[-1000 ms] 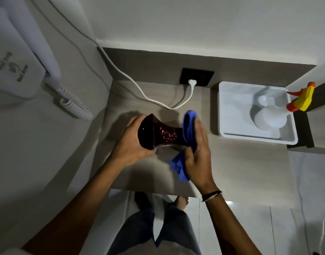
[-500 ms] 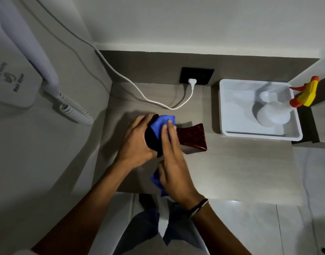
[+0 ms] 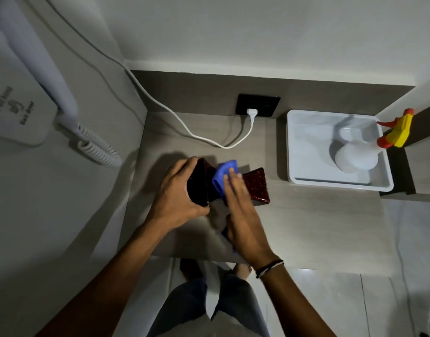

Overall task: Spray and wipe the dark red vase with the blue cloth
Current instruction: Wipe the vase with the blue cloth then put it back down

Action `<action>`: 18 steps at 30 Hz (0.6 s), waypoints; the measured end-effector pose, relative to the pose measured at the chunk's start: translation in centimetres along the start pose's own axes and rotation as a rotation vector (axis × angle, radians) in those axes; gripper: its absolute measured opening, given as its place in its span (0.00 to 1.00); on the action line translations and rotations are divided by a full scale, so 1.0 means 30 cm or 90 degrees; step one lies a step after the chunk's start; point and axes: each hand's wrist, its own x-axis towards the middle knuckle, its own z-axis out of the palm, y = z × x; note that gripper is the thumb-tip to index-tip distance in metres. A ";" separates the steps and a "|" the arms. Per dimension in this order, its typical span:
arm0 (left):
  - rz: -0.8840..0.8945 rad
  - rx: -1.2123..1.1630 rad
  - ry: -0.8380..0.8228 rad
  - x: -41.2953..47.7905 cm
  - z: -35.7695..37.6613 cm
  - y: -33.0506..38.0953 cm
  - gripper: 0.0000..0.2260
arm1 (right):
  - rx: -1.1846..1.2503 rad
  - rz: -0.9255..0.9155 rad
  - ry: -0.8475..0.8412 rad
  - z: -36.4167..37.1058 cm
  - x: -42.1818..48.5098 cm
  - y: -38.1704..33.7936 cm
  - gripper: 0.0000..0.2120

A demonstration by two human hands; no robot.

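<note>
Since the earlier frame the blue cloth (image 3: 224,175) has slid from the vase's right end to its narrow waist. Right hand (image 3: 243,215) presses the cloth around the dark red vase (image 3: 255,186), held sideways just above the worktop (image 3: 318,222); left hand (image 3: 177,198) clasps its dark left end. Beyond, the spray bottle (image 3: 357,159) stands in a white tray (image 3: 291,152). Risk: the glossy, possibly damp vase slipping from the left hand's grip under wiping pressure.

Walls: plain white, meeting in a corner at 11 o'clock.
Counter (image 3: 306,227): grey-brown wood grain, set against the far wall.
Outlet (image 3: 257,105): black, at 12 o'clock, with a white plug seated.
Hair dryer (image 3: 17,110): wall-mounted at 9 o'clock.
Floor (image 3: 342,305): pale tiles, dimly lit.
</note>
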 end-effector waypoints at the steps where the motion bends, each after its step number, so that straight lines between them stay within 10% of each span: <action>1: -0.010 -0.006 -0.008 -0.005 -0.004 0.001 0.51 | -0.027 0.058 -0.006 -0.030 -0.004 0.057 0.46; 11: -0.217 -0.246 0.088 0.005 0.025 -0.033 0.34 | 0.438 0.424 0.205 -0.155 0.036 0.193 0.39; 18: -0.249 -0.219 0.018 0.027 0.033 -0.037 0.44 | 0.551 0.477 0.177 -0.139 0.101 0.201 0.35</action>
